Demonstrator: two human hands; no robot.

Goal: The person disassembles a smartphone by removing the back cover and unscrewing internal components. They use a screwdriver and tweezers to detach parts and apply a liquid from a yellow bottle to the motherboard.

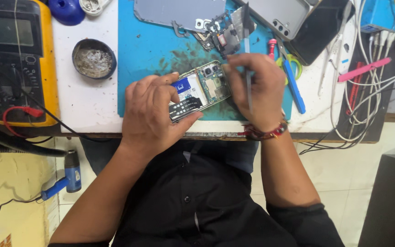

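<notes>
An opened phone (pixel 202 89) with its back cover off lies on a blue work mat (pixel 147 50), its circuit board and camera modules showing. My left hand (pixel 154 112) grips the phone's lower end. My right hand (pixel 257 89) rests at the phone's upper end and holds grey metal tweezers (pixel 247 55), whose handle sticks up past the knuckles. The tweezer tip is hidden under my fingers.
Removed phone parts (pixel 220 34) and a grey back cover (pixel 179 11) lie at the mat's far side. A yellow multimeter (pixel 17 64) and round flux tin (pixel 94 58) stand left. Scissors (pixel 291 77), a pink tool (pixel 364 69) and white cables (pixel 366 96) lie right.
</notes>
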